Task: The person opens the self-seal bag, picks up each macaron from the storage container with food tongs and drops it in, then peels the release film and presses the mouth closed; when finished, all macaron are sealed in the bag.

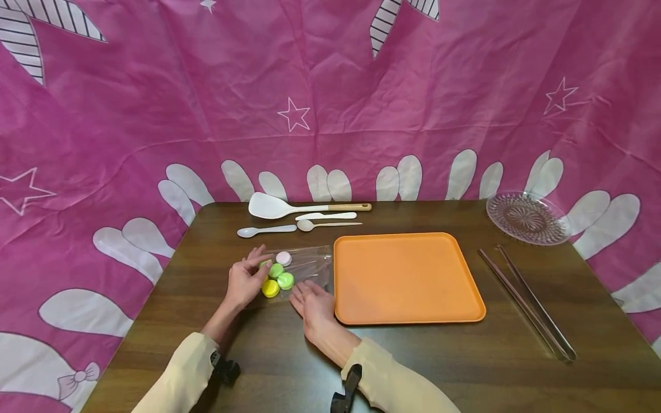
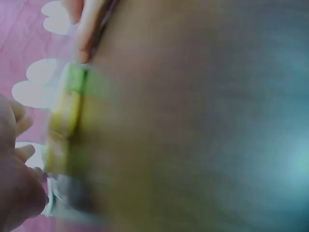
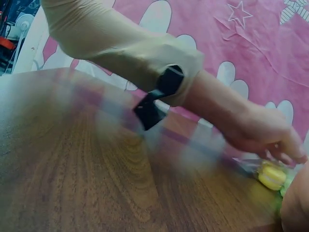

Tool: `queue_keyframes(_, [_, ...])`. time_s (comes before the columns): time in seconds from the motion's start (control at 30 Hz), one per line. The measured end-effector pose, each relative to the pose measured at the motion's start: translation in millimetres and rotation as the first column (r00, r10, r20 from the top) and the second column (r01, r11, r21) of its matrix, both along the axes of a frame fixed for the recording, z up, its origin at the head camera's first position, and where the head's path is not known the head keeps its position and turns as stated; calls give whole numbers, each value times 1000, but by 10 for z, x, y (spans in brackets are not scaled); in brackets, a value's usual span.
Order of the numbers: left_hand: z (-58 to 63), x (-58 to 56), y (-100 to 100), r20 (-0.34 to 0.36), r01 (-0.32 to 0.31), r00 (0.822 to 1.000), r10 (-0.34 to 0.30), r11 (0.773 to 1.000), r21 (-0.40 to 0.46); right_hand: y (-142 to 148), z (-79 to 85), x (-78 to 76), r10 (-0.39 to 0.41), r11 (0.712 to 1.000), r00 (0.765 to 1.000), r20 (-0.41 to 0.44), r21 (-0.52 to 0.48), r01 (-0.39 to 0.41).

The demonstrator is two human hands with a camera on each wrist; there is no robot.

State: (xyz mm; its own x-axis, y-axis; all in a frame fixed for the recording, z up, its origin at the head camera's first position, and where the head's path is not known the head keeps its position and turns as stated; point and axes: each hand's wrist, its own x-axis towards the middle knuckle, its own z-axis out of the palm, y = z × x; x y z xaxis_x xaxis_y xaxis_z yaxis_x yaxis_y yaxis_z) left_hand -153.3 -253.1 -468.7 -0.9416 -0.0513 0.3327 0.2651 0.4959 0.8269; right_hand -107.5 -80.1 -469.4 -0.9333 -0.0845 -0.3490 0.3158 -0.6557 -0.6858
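A clear plastic bag (image 1: 315, 261) with several macarons lies left of the orange tray (image 1: 408, 278). Inside are green macarons (image 1: 286, 280), a yellow macaron (image 1: 271, 288) and a pale pink macaron (image 1: 283, 258). My left hand (image 1: 247, 281) is at the bag's left end, thumb and forefinger beside a partly covered green macaron; I cannot tell whether they pinch the bag. At the bag's near right side is my right hand (image 1: 315, 310), fingers extended and palm turned toward the bag. Motion blur softens the macarons in the left wrist view.
Behind the bag lie a white spatula (image 1: 268, 205), a white knife (image 1: 326, 216) and two spoons, one white (image 1: 265, 230) and one beige (image 1: 306, 225). Metal tongs (image 1: 532, 310) lie right of the tray, with a clear patterned plate (image 1: 528, 218) at the far right corner.
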Motion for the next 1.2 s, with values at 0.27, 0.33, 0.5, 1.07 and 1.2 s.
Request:
queue_keyframes(0.27, [265,-425,260,-35,-6,999,2,991,-137,9,-15,29,-8,1000,1000,0,-25,8])
queue_keyframes(0.33, [315,-557,325,4,45,999,-45,985,-164,3,-23,43,2,1000,1000,-7,-30,-2])
queue_keyframes(0.5, [385,-843,406,222,231,958,-182,948,-219,-22,-55,80,22,1000,999,-34,-14,-22])
queue_keyframes(1.07, [406,-1088,473,534,647,673,-512,758,-89,21,-40,64,16,999,1000,-23,29,-16])
queue_keyframes(1.2, [404,-1098,502,557,662,657,-507,742,-105,42,-50,53,8,999,1000,-10,33,-8])
